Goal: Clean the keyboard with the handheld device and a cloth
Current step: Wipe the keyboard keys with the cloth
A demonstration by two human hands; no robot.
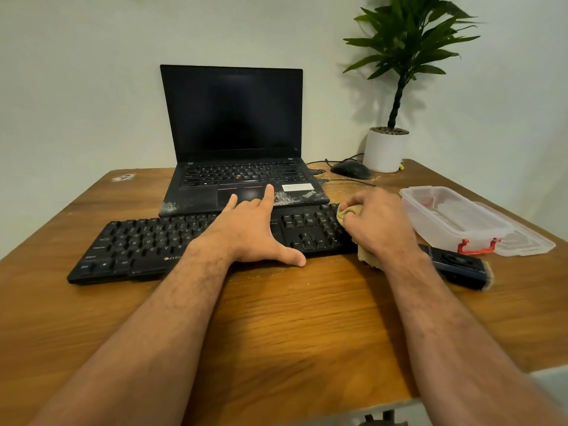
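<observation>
Left hand (249,229) flat, fingers spread, pressing black plastic keyboard (147,244) middle; right hand (379,222) grips crumpled tan cloth (345,212) on keyboard's right end; wooden surface (276,318) beneath.

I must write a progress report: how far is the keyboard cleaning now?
Looks done: the handheld device lies on the table beside the keyboard, so that step seems finished. In hand: the right hand grips the cloth at the keyboard's right end while the left hand steadies the middle. Left: the letter keys, and crumbs on the table.
</observation>
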